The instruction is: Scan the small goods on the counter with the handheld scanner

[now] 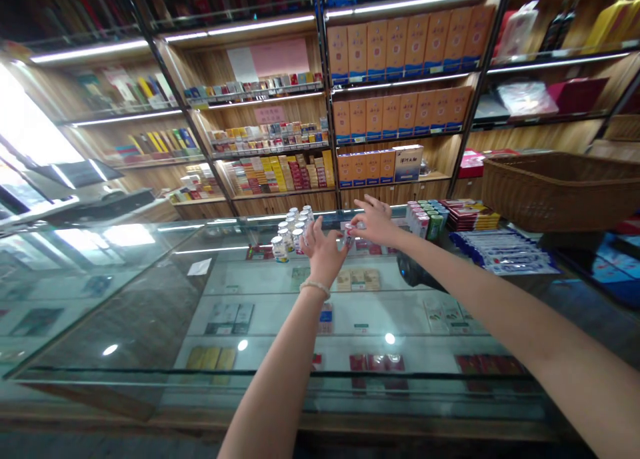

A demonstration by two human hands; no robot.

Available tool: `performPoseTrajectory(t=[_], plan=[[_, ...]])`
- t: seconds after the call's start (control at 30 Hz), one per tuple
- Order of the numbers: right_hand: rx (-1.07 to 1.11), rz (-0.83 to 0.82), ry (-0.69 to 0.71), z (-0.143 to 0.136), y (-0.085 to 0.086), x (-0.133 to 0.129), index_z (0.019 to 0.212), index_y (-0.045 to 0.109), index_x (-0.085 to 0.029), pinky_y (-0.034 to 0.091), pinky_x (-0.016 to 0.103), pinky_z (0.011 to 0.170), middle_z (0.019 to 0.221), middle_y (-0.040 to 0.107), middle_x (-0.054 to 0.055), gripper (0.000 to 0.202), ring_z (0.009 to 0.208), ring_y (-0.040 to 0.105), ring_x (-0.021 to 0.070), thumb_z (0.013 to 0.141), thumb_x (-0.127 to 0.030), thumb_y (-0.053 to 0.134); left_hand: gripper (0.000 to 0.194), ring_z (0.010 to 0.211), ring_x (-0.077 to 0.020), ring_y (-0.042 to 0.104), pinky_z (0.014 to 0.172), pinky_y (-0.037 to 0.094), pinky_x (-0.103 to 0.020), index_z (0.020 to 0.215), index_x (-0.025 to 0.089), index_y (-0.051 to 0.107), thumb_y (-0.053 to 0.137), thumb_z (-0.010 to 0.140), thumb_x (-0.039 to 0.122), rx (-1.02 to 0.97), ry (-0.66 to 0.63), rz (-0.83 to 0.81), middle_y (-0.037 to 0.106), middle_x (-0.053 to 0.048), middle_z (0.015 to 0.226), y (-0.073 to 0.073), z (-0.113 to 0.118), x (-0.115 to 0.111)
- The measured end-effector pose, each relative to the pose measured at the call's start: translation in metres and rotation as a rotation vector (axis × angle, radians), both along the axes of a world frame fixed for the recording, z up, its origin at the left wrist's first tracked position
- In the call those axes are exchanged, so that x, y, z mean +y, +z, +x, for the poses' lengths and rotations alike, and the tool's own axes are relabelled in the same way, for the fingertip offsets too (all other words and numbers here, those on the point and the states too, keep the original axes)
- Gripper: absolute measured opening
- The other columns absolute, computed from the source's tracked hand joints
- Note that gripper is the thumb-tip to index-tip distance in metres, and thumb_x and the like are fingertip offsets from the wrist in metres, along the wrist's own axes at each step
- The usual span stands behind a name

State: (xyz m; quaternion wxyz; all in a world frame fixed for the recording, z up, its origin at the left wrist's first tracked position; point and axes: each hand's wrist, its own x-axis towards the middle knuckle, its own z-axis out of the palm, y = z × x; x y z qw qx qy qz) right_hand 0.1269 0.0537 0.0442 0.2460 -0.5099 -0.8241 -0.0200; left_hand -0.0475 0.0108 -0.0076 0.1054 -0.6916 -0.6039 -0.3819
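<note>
Several small white jars with silvery lids [280,248] stand grouped on the glass display counter [265,312]. My left hand [324,251], with a pale bead bracelet at the wrist, is just right of that group, its fingers spread. A small jar with a red and white label [349,234] stands between my two hands. The thumb and a finger of my right hand [374,223] close on this jar from the right, while its other fingers stretch out. The left fingertips come near the jar's left side; whether they touch it is unclear.
Right of my hands are several colourful tubes [425,219], red packs [470,214], blue-white sachets [505,249], a wicker basket [555,189] and a black device [413,270]. Stocked shelves [280,196] rise behind the counter. A paper slip [199,267] lies left.
</note>
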Motion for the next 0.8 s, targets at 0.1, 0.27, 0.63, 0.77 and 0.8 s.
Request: performPoseTrajectory(t=[0.1,0.27,0.63,0.77,0.8], plan=[[-0.008,-0.005,0.012,-0.013,0.0,0.004,0.106,0.082,-0.027,0.018,0.062,0.121,0.166,0.043,0.009,0.041,0.157,0.022,0.0357,0.095,-0.06,0.06,0.023,0.155,-0.0414,0.027,0.122,0.019,-0.073,0.102,0.026,0.075,0.082,0.081,0.029,0.066,-0.003,-0.011,0.039,-0.015,0.164,-0.005,-0.019,-0.003],[-0.03,-0.048,0.032,-0.031,-0.002,0.006,0.107,0.081,-0.026,0.018,0.061,0.122,0.167,0.041,0.011,0.038,0.158,0.021,0.0351,0.096,-0.056,0.061,0.032,0.156,-0.0391,0.028,0.124,0.017,-0.07,0.108,0.027,0.074,0.084,0.078,0.028,0.2,-0.019,0.015,0.039,-0.014,0.166,-0.015,-0.041,-0.003],[-0.063,-0.067,0.042,-0.055,-0.017,0.028,0.105,0.082,-0.029,0.015,0.064,0.122,0.167,0.041,0.008,0.034,0.158,0.02,0.0356,0.094,-0.055,0.063,0.032,0.155,-0.0373,0.032,0.128,0.013,-0.067,0.112,0.026,0.073,0.079,0.081,0.027,0.188,-0.02,0.07,0.042,-0.012,0.166,-0.025,-0.053,-0.001],[-0.086,-0.065,0.054,-0.059,-0.02,0.034,0.105,0.082,-0.028,0.014,0.064,0.122,0.168,0.041,0.008,0.032,0.159,0.019,0.0347,0.093,-0.052,0.065,0.038,0.156,-0.0383,0.03,0.128,0.011,-0.07,0.12,0.025,0.071,0.077,0.083,0.026,0.152,0.006,0.048,0.039,-0.014,0.167,-0.024,-0.049,-0.005],[-0.091,-0.066,0.054,-0.06,-0.021,0.036,0.106,0.082,-0.028,0.014,0.064,0.122,0.168,0.04,0.008,0.031,0.159,0.019,0.0345,0.093,-0.051,0.065,0.04,0.157,-0.0387,0.029,0.127,0.011,-0.07,0.123,0.025,0.069,0.076,0.083,0.026,0.148,0.012,0.041,0.038,-0.015,0.168,-0.024,-0.048,-0.005]])
